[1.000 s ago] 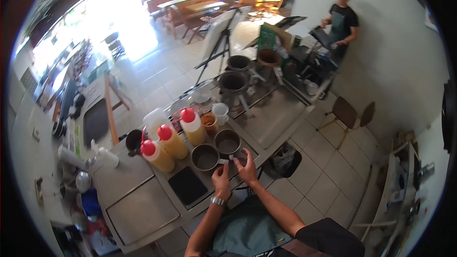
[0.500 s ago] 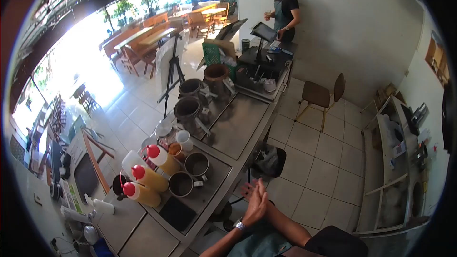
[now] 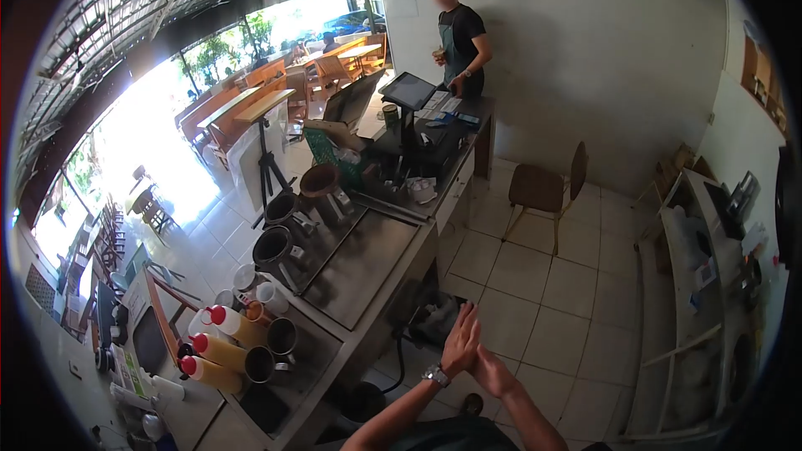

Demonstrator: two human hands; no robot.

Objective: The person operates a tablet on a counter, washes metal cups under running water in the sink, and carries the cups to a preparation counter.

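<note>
My left hand (image 3: 458,349), with a silver watch (image 3: 435,376) at its wrist, is held in the air at the bottom middle of the view. Against it rests my right hand (image 3: 495,374), palm toward palm. Fingers on the left hand are stretched upward; those of the right are partly covered by it. Nothing shows in either hand. Left of them on the steel counter (image 3: 347,352) stand several yellow-filled squeeze bottles (image 3: 219,374) with red caps, beside metal mugs (image 3: 261,365). A dark square mat (image 3: 265,409) lies close to the mugs.
Large metal pots (image 3: 278,252) stand farther along the counter, before a tablet on a stand (image 3: 408,92). A person in an apron (image 3: 458,46) stands at the far end. A brown chair (image 3: 539,186) is on the tiled floor; shelves (image 3: 681,301) line the right.
The view has turned right, so the counter and bottles sit farther left. My hands, together in both frames, have shifted against each other, and the right forearm shows more.
</note>
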